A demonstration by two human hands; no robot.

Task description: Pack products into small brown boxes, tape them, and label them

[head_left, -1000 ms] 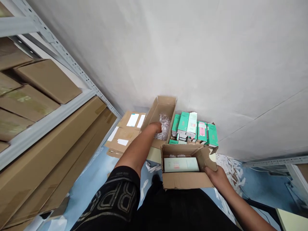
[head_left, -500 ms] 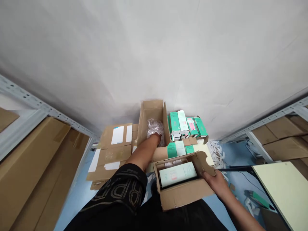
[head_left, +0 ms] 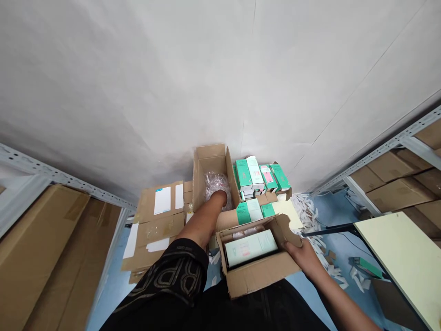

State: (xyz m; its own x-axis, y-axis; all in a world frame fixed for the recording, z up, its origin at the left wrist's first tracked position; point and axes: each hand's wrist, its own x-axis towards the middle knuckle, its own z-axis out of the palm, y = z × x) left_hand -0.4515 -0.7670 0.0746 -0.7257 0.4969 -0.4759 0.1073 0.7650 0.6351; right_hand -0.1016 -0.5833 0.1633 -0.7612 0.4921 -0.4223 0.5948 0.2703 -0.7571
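Observation:
My left hand [head_left: 222,198] reaches down into a tall open cardboard box [head_left: 210,161] by the wall, against clear bubble wrap [head_left: 214,183]. Its fingers are out of sight, so I cannot see whether they grip the wrap. My right hand [head_left: 302,254] is closed on the right side of a smaller open carton [head_left: 265,276], thumb over the torn cardboard edge. Inside that carton lies a pale green product box [head_left: 252,248], with some whitish packing behind it.
Green and white product boxes [head_left: 244,174] stand beside the tall box. Flattened cardboard [head_left: 160,223] is stacked on the left. Metal shelving with cartons [head_left: 41,248] flanks both sides. White paper scraps [head_left: 306,209] litter the floor at right, near a pale yellow tabletop [head_left: 399,257].
The view has shifted slightly, so everything sits a little further left. My left hand stays in the tall box, somewhat deeper among the wrap. My right hand keeps its hold on the carton.

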